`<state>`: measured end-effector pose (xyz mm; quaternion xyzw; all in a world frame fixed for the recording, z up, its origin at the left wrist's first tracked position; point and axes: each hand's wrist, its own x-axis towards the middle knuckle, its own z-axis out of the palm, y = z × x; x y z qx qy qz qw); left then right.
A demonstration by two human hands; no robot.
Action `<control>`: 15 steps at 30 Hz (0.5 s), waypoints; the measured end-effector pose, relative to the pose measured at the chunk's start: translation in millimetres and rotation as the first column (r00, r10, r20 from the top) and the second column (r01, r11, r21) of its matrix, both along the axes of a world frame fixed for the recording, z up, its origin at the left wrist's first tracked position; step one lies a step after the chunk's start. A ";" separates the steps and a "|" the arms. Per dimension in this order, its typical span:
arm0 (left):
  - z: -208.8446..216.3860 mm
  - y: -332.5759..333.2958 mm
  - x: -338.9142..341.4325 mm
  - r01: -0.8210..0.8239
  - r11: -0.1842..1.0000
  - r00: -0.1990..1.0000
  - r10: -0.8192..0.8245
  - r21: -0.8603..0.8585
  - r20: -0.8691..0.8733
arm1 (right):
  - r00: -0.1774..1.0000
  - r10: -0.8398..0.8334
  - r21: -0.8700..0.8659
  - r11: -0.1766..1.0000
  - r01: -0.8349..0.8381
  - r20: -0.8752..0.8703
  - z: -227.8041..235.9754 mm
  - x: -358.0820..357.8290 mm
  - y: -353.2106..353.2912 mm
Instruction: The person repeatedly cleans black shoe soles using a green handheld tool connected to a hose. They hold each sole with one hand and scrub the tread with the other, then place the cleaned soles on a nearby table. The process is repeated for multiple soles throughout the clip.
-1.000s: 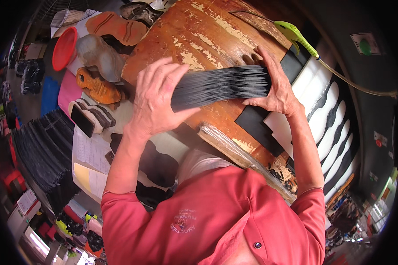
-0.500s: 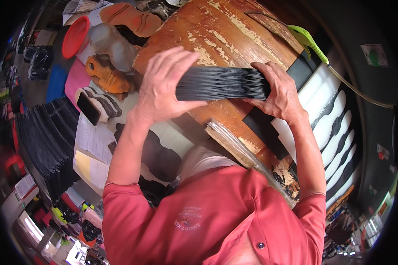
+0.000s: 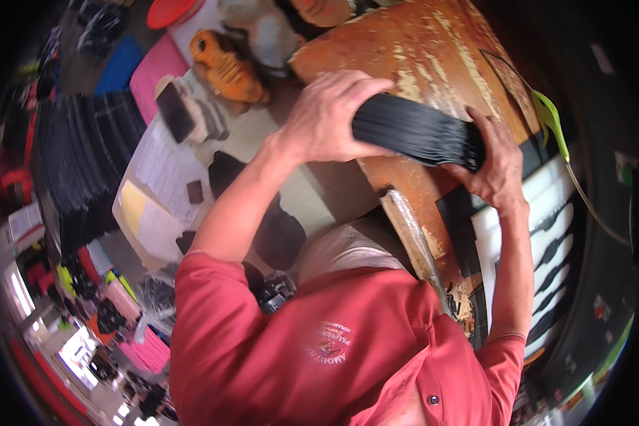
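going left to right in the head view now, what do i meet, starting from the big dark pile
Dark layered pile → orange block with a hole → left hand → black layered stack → right hand → green handle.

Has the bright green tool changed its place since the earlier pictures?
No. The green tool keeps its place beside the right corner of the worn wooden board; only the view has shifted.

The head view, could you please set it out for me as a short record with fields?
Held: black layered stack
Left hand: grips the stack's left end
Right hand: grips its right end
Surface: scuffed brown wooden board
Left of board: orange ridged piece, papers
Right of board: bright green tool
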<state>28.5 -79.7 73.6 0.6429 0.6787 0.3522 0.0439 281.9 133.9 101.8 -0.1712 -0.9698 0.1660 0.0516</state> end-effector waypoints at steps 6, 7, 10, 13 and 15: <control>12.4 -9.9 27.7 -0.046 0.965 0.997 0.026 0.257 0.079 | 0.994 0.019 -0.001 1.000 -0.019 -0.111 34.9 13.7 -14.7; 9.8 -11.5 36.7 -0.060 0.979 0.995 0.044 0.196 0.085 | 0.987 0.028 0.021 0.999 -0.025 -0.161 37.0 21.5 -15.5; -8.5 -7.6 45.1 -0.102 0.994 0.989 0.098 0.037 0.113 | 0.999 -0.025 -0.050 0.998 0.023 -0.044 7.5 28.9 -8.1; -29.2 -1.4 51.8 -0.151 0.980 0.987 0.142 0.129 0.076 | 0.995 0.048 -0.016 0.999 -0.050 -0.085 -16.4 36.3 16.4; -37.1 -0.3 57.4 -0.217 0.971 0.976 0.218 0.094 0.007 | 0.992 0.059 -0.036 0.997 -0.064 -0.114 -24.8 39.5 27.8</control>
